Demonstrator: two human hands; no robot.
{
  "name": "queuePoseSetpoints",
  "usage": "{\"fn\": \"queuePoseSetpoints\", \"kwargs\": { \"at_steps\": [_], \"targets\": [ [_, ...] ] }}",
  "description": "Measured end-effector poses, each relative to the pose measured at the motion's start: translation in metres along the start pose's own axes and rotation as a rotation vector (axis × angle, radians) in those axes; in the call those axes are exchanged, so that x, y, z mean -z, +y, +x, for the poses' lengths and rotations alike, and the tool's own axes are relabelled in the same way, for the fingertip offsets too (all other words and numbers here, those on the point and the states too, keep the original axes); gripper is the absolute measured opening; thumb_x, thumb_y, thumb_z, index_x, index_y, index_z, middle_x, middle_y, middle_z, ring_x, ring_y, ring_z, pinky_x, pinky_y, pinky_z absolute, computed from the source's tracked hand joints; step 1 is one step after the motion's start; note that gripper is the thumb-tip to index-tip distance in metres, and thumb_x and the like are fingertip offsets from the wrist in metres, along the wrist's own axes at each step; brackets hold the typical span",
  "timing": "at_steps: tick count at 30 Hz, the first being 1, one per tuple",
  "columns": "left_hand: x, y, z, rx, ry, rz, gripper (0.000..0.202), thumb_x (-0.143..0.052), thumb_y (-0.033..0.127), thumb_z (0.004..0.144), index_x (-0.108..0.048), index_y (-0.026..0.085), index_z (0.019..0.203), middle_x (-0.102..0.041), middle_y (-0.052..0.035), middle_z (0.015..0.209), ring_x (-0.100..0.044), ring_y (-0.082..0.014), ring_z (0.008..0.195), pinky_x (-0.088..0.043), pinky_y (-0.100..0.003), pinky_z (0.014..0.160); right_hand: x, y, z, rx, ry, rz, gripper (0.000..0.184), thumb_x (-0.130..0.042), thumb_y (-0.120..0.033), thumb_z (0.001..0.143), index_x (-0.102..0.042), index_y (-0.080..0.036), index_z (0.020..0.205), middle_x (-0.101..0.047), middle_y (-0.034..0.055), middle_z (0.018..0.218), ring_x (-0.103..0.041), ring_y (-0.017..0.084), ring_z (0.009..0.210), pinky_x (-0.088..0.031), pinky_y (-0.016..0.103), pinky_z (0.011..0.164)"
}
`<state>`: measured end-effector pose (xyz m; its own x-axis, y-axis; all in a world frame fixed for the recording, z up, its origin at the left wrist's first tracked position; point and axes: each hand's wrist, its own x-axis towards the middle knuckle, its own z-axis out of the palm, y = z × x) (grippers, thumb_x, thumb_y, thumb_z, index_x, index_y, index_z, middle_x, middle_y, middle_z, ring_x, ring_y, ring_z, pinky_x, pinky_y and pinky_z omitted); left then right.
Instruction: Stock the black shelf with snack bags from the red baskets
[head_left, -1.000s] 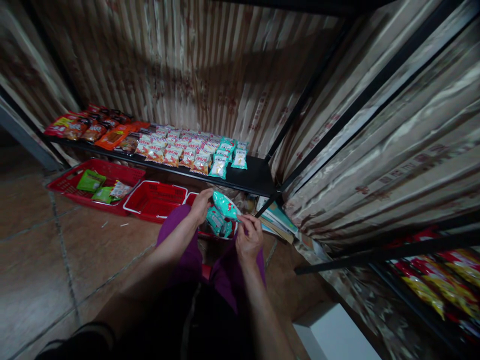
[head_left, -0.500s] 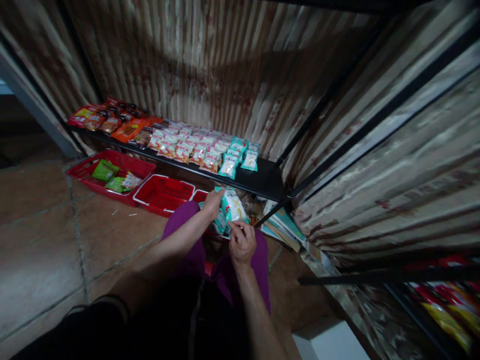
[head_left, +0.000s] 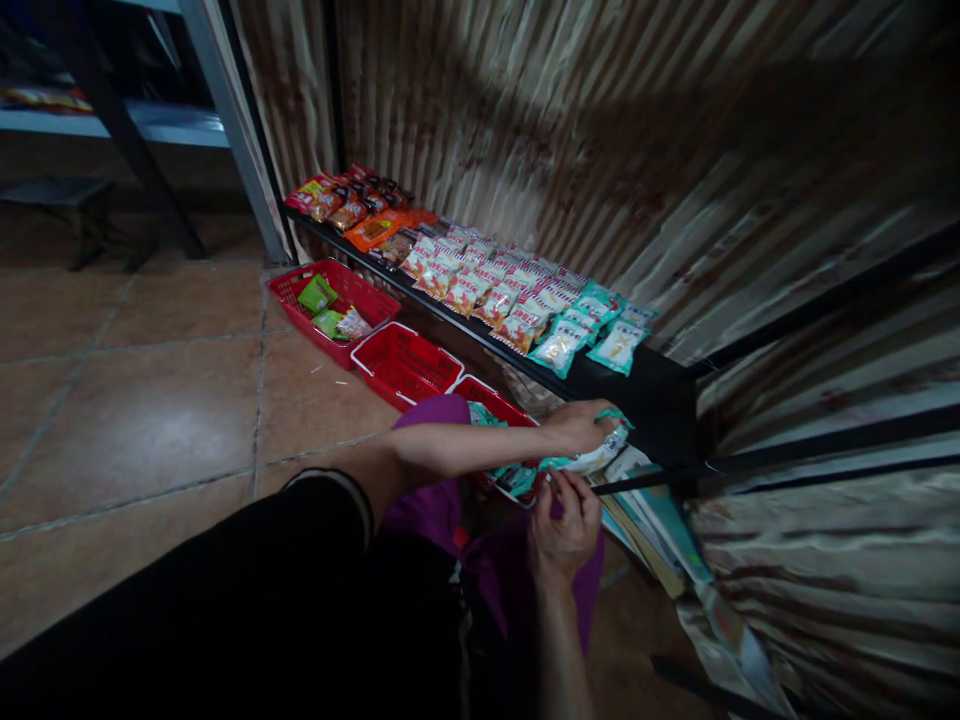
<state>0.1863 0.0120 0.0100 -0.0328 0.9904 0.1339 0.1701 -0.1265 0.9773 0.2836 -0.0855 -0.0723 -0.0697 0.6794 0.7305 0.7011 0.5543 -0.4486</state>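
Left hand [head_left: 579, 426] curls its fingers over the teal snack packet [head_left: 600, 458]. Right hand [head_left: 564, 522] pinches its lower edge, seemingly steadying it flat, just above the red basket [head_left: 487, 393], below the black shelf [head_left: 654, 396] of matching packets [head_left: 559, 346].

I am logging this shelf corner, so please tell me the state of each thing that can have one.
left hand: closed on the teal packet
right hand: pinching that packet's lower edge
teal packet: held by both hands, off the shelf
far red basket: on the floor, green packets inside
shelf packets: lying flat in rows on the black shelf
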Motion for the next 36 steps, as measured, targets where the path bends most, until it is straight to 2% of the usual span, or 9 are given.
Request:
{"fn": "queuePoseSetpoints", "kwargs": {
  "at_steps": [2, 5, 9, 11, 16, 21, 27, 31, 36],
  "targets": [
    [0.001, 0.002, 0.002, -0.034, 0.013, -0.055, 0.018, -0.053, 0.024, 0.081, -0.065, 0.021, 0.095, -0.067, -0.0047, 0.099, -0.058, -0.0188, 0.097, -0.039, -0.029, 0.092, 0.003, -0.001, 0.002, -0.037, 0.024, 0.033, 0.026, -0.051, -0.033, 0.087, -0.068, -0.016, 0.098, -0.063, 0.0135, 0.099, -0.06, 0.023, 0.095, -0.049, 0.041, 0.087],
    [0.009, -0.002, -0.002, 0.081, 0.069, -0.3, 0.015, -0.057, 0.026, 0.08, -0.065, 0.018, 0.089, -0.067, -0.0036, 0.087, -0.059, -0.0173, 0.085, -0.043, -0.029, 0.086, 0.01, -0.003, 0.007, -0.151, 0.122, 0.043, 0.029, -0.049, -0.035, 0.088, -0.066, -0.015, 0.102, -0.063, 0.0145, 0.099, -0.059, 0.025, 0.099, -0.048, 0.042, 0.087],
    [0.026, -0.015, -0.022, 0.291, 0.125, -0.812, 0.019, -0.067, 0.029, 0.072, -0.061, 0.015, 0.084, -0.064, -0.0011, 0.071, -0.058, -0.0138, 0.065, -0.047, -0.028, 0.072, 0.019, 0.0, 0.016, -0.469, 0.204, 0.146, 0.041, -0.05, -0.044, 0.085, -0.059, -0.014, 0.113, -0.061, 0.0154, 0.11, -0.059, 0.024, 0.101, -0.048, 0.039, 0.086],
    [0.034, -0.023, -0.031, 0.379, 0.106, -0.886, 0.018, -0.069, 0.024, 0.068, -0.06, 0.014, 0.079, -0.064, -0.0014, 0.066, -0.058, -0.0138, 0.061, -0.048, -0.028, 0.069, 0.021, 0.002, 0.02, -0.635, 0.193, 0.298, 0.048, -0.05, -0.048, 0.083, -0.056, -0.015, 0.117, -0.062, 0.0143, 0.113, -0.061, 0.023, 0.101, -0.049, 0.037, 0.086],
    [0.038, -0.029, -0.045, 0.439, -0.055, -0.801, 0.017, -0.072, 0.022, 0.065, -0.06, 0.013, 0.075, -0.065, -0.0036, 0.066, -0.06, -0.0151, 0.058, -0.047, -0.027, 0.061, 0.021, -0.001, 0.03, -0.886, 0.046, 0.685, 0.055, -0.055, -0.053, 0.078, -0.055, -0.017, 0.119, -0.065, 0.0113, 0.113, -0.063, 0.019, 0.098, -0.05, 0.031, 0.081],
    [0.028, -0.024, -0.051, 0.418, -0.148, -0.753, 0.028, -0.077, 0.03, 0.061, -0.059, 0.014, 0.076, -0.065, -0.0026, 0.066, -0.059, -0.0138, 0.056, -0.047, -0.026, 0.058, 0.022, -0.002, 0.042, -1.029, 0.05, 0.939, 0.046, -0.07, -0.048, 0.067, -0.063, -0.018, 0.099, -0.07, 0.0026, 0.089, -0.065, 0.012, 0.073, -0.052, 0.024, 0.066],
    [0.026, -0.016, -0.057, 0.392, -0.19, -0.743, 0.035, -0.078, 0.038, 0.061, -0.06, 0.014, 0.079, -0.066, -0.0037, 0.069, -0.06, -0.0147, 0.059, -0.046, -0.027, 0.061, 0.024, -0.002, 0.05, -1.132, 0.113, 0.996, 0.033, -0.077, -0.04, 0.057, -0.062, -0.018, 0.077, -0.066, -0.0045, 0.066, -0.059, 0.007, 0.053, -0.048, 0.018, 0.051],
    [0.03, -0.015, -0.066, 0.407, -0.211, -0.708, 0.038, -0.078, 0.04, 0.061, -0.064, 0.015, 0.086, -0.069, -0.0058, 0.082, -0.062, -0.0148, 0.067, -0.046, -0.026, 0.065, 0.023, 0.0, 0.056, -1.13, 0.209, 0.951, 0.03, -0.077, -0.038, 0.056, -0.061, -0.017, 0.071, -0.054, -0.0096, 0.05, -0.047, 0.003, 0.041, -0.039, 0.014, 0.041],
    [0.035, -0.026, -0.079, 0.419, -0.285, -0.677, 0.051, -0.084, 0.037, 0.054, -0.065, 0.015, 0.097, -0.07, -0.0088, 0.09, -0.064, -0.0172, 0.072, -0.048, -0.028, 0.068, 0.021, 0.005, 0.066, -1.202, 0.295, 0.888, 0.029, -0.077, -0.036, 0.054, -0.06, -0.017, 0.069, -0.047, -0.012, 0.044, -0.039, 0.002, 0.036, -0.032, 0.013, 0.035]
  ]
}}
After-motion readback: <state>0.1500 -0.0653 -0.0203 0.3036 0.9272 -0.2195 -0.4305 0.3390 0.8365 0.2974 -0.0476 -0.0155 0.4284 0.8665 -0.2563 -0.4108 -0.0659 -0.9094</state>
